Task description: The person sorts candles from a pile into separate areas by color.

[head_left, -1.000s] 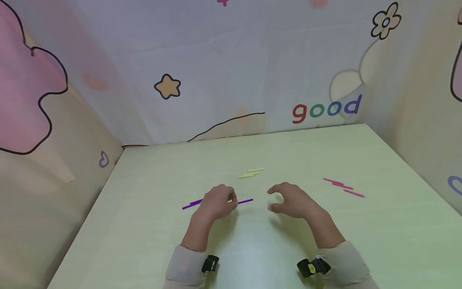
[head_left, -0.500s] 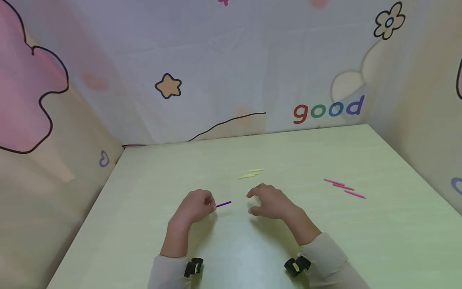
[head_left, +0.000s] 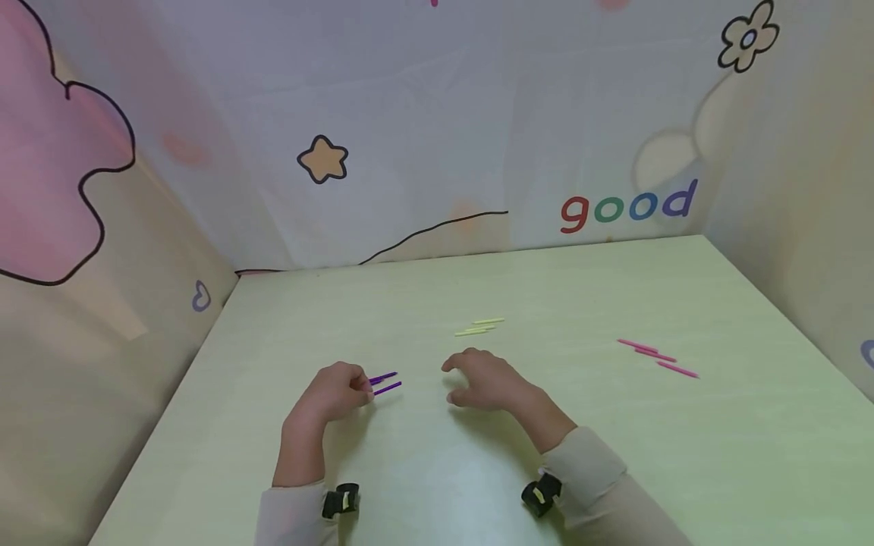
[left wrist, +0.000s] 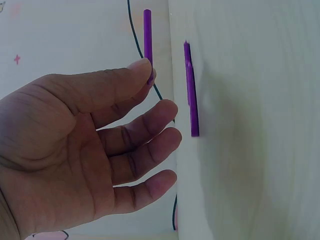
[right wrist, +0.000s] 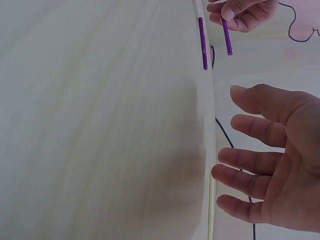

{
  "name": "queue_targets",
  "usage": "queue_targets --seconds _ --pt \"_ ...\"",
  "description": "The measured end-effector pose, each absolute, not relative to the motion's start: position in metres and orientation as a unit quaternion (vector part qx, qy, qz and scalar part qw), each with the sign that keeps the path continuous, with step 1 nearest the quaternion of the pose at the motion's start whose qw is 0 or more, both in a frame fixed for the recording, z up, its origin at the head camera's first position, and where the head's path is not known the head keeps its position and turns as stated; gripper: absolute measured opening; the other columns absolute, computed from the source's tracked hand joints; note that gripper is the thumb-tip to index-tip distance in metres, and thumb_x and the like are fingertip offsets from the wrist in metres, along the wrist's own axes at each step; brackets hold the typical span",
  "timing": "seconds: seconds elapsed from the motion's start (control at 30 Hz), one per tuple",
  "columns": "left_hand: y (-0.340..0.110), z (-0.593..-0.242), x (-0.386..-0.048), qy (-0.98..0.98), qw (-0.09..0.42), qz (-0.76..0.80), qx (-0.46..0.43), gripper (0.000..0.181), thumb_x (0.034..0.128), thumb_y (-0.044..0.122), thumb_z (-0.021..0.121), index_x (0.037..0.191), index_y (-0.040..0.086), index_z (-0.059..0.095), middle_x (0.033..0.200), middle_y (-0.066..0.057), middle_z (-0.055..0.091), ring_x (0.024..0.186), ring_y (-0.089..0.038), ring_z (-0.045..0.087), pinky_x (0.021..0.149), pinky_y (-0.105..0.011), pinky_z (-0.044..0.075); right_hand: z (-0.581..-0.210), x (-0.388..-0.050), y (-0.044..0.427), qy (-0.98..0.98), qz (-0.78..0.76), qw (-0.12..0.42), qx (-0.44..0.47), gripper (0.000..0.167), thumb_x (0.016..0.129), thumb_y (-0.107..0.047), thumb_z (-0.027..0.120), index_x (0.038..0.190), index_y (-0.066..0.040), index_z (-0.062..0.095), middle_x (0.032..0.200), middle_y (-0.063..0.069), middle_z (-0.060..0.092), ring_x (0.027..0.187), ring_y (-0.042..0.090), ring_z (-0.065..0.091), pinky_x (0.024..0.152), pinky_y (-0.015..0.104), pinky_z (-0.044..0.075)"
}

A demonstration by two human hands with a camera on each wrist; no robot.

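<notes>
In the head view my left hand [head_left: 333, 393] is left of centre above the table, pinching a thin purple stick [head_left: 388, 388] that points right. Thumb and forefinger grip its lower end in the left wrist view, where the held stick [left wrist: 147, 32] stands clear of the table. More purple sticks [head_left: 384, 377] lie on the table just behind that hand, overlapping and partly hidden by it in the head view. My right hand [head_left: 486, 381] hovers to the right of the stick, thumb and fingers spread apart, holding nothing; its bent fingers [right wrist: 252, 162] show in the right wrist view.
Pale yellow sticks [head_left: 478, 329] lie farther back near the middle of the light green table [head_left: 546, 292]. Three pink sticks [head_left: 657, 356] lie to the right. A printed cloth [head_left: 423, 136] encloses the table's back and sides.
My left hand has moved left with the purple stick, passing the purple sticks on the table, which now show right of it. My right hand has moved left too, still apart from everything.
</notes>
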State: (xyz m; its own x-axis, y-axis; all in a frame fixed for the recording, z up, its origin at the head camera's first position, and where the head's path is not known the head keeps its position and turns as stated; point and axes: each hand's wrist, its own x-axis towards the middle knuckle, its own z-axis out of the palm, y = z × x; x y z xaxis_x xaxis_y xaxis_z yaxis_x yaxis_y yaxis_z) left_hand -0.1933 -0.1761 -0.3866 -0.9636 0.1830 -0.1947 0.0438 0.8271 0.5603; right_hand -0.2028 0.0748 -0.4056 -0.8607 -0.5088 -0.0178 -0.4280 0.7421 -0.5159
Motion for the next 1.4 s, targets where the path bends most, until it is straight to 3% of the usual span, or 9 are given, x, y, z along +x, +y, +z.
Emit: queue_targets --seconds 0.83,1.2,1.4 --pt "-0.197 -0.398 -0.201 0.97 0.102 0.219 0.017 0.008 0.0802 0.005 0.064 0.074 0.007 0.059 0.071 -0.003 0.053 0.066 -0.019 0.048 0.057 -0.031 0.039 -0.405 -0.213 0.035 0.942 -0.169 0.059 -0.283 0.034 0.081 -0.025 0.07 0.112 -0.014 0.064 0.112 0.007 0.058 0.1 0.029 0.053 0.074 0.046 0.044" --pt "-0.193 -0.398 -0.195 0.971 0.104 0.216 0.001 0.005 0.0806 0.007 0.065 0.079 0.005 0.06 0.073 -0.004 0.054 0.068 -0.02 0.048 0.058 -0.032 0.039 -0.405 -0.206 0.041 0.94 -0.189 0.062 -0.276 0.034 0.082 -0.025 0.069 0.113 -0.014 0.064 0.113 0.008 0.057 0.103 0.03 0.052 0.075 0.047 0.043" --pt "-0.194 -0.396 -0.191 0.971 0.07 0.226 0.01 0.013 0.0818 0.011 0.065 0.093 0.003 0.064 0.087 -0.009 0.059 0.073 -0.022 0.052 0.06 -0.035 0.043 -0.398 -0.197 0.061 0.93 -0.246 0.039 -0.269 0.032 0.083 -0.021 0.069 0.112 -0.009 0.064 0.112 0.009 0.056 0.102 0.029 0.052 0.077 0.047 0.042"
